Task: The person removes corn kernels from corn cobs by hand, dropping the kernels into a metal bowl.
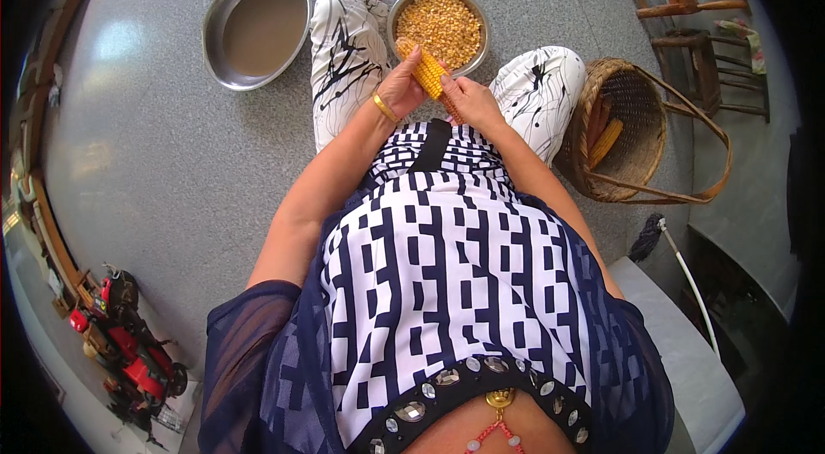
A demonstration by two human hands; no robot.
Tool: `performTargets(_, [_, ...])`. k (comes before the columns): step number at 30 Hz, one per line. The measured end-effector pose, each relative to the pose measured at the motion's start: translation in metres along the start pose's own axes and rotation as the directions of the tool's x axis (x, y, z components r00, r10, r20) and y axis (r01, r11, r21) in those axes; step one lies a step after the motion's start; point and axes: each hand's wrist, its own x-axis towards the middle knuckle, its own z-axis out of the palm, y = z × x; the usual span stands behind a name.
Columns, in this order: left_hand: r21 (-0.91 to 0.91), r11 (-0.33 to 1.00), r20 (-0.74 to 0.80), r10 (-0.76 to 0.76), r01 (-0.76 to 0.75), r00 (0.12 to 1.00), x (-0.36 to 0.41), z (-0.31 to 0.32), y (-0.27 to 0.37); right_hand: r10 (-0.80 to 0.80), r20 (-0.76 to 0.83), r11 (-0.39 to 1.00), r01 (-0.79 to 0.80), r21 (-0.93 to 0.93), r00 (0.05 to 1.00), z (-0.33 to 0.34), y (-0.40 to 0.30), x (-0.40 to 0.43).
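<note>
A yellow ear of corn (427,72) is between both hands, its far end over the rim of a metal bowl of loose corn kernels (439,29). My left hand (401,90), with a gold bracelet at the wrist, is closed around the ear from the left side. From the right, my right hand (472,103) grips its nearer part, thumb on the kernels. A reddish-brown cob part (452,111) shows under the right hand; whether it is a separate cob cannot be told. The palms are hidden.
A metal basin of cloudy liquid (258,29) stands on the floor at the left. Right of the right knee, a wicker basket (583,125) lies tilted with corn ears (606,143) inside. Wooden chairs (693,67), a mop (646,238) and a red motorized vehicle (138,357) stand farther out.
</note>
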Motion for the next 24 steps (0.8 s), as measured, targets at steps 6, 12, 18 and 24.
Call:
performTargets(6, [0.027,1.000,-0.023,0.013,-0.013,1.000,0.000,0.000,0.000,-0.108,-0.030,0.994,0.108,-0.018,0.994,0.002,0.004,0.002])
performTargets(12, [0.050,0.999,-0.016,0.005,-0.004,1.000,-0.002,0.004,0.001,-0.126,-0.052,0.990,0.129,0.059,0.991,0.007,0.006,-0.002])
performTargets(18, [0.063,0.998,-0.014,-0.009,0.010,1.000,-0.003,0.003,0.001,-0.099,-0.118,0.984,0.079,-0.162,0.988,-0.001,-0.017,-0.017])
performTargets(24, [0.005,1.000,-0.006,-0.009,0.009,1.000,-0.003,0.003,0.002,-0.449,-0.336,0.856,0.290,-0.428,0.828,0.002,-0.020,-0.028])
